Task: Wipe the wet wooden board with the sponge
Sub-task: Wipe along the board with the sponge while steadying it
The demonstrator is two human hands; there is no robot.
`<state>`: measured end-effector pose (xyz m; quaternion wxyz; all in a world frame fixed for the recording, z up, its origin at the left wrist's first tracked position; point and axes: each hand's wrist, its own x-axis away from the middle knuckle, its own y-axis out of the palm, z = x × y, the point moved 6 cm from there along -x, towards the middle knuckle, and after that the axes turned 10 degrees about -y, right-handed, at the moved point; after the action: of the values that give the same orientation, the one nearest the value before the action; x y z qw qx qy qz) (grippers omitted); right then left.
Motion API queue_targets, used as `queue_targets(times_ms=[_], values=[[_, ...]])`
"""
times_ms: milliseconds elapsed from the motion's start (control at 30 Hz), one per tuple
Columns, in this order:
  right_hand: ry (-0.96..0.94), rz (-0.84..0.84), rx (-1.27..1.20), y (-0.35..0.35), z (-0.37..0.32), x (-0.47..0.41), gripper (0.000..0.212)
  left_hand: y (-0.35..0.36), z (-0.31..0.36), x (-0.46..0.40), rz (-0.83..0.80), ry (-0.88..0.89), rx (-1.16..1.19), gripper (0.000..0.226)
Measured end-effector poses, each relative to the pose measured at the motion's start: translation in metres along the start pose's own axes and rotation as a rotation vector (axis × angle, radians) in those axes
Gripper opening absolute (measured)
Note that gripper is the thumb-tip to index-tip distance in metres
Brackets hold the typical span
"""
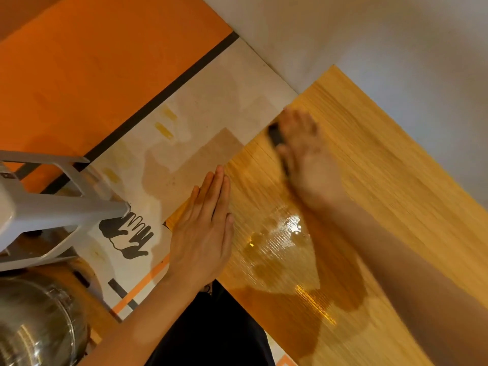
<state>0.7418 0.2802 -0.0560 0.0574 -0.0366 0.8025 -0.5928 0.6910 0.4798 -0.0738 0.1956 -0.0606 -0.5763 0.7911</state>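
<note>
A large wooden board (383,180) with fine grain fills the right half of the view. A shiny wet patch (285,241) spreads over its near middle. My left hand (203,228) lies flat with straight fingers on the board's left edge. My right hand (303,154), blurred by motion, presses down on a dark sponge (276,134) near the board's far left edge. Only a dark strip of the sponge shows beside the fingers.
A pale mat (184,143) with hand-shaped prints and orange stripes lies left of the board on an orange surface (92,62). A grey stool (52,210) stands at the left. A shiny metal pot (37,320) sits at the bottom left. Grey floor (369,35) lies beyond.
</note>
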Motion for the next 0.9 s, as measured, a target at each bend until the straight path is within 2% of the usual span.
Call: queue_targets(times_ms=[100,167,233,333,400,433,567,633,667,733,800,867,900], values=[[0.36,0.087,-0.003,-0.021,0.067,-0.006,0.05,0.001,-0.003,0.0,-0.007,-0.001,0.028,0.058],[0.469,0.141,-0.015,-0.016,0.046,0.001,0.05,0.002,-0.003,0.001,-0.011,-0.004,0.035,0.059],[0.375,0.154,-0.015,-0.001,-0.013,0.019,0.05,0.001,-0.003,0.002,-0.007,-0.002,0.021,0.059],[0.068,-0.01,-0.037,0.02,-0.085,0.051,0.05,0.0,-0.002,0.0,0.005,0.005,0.006,0.059],[-0.044,-0.08,-0.049,0.012,-0.065,0.053,0.05,0.0,-0.002,-0.001,0.009,0.013,0.007,0.059],[-0.036,-0.075,-0.053,0.005,-0.043,0.05,0.051,0.0,-0.002,-0.001,0.019,0.015,0.012,0.058],[0.343,0.064,-0.086,-0.023,0.053,0.033,0.049,0.003,-0.003,-0.001,0.039,0.032,0.032,0.056],[0.515,0.145,-0.108,-0.017,0.04,0.037,0.049,0.006,-0.005,0.0,0.023,0.032,0.042,0.057],[0.531,0.157,-0.11,-0.01,0.016,0.045,0.049,0.007,-0.006,0.001,0.016,0.031,0.042,0.057],[0.383,0.128,-0.108,0.008,-0.048,0.063,0.05,0.008,-0.006,0.001,0.014,0.037,0.041,0.057],[0.169,0.022,-0.091,0.019,-0.09,0.084,0.05,0.007,-0.005,-0.001,0.003,0.05,0.056,0.057],[0.074,-0.047,-0.084,0.012,-0.072,0.085,0.051,0.006,-0.003,-0.002,-0.004,0.05,0.09,0.058],[0.104,-0.034,-0.074,0.006,-0.05,0.081,0.051,0.004,-0.002,-0.003,0.004,0.046,0.102,0.058]])
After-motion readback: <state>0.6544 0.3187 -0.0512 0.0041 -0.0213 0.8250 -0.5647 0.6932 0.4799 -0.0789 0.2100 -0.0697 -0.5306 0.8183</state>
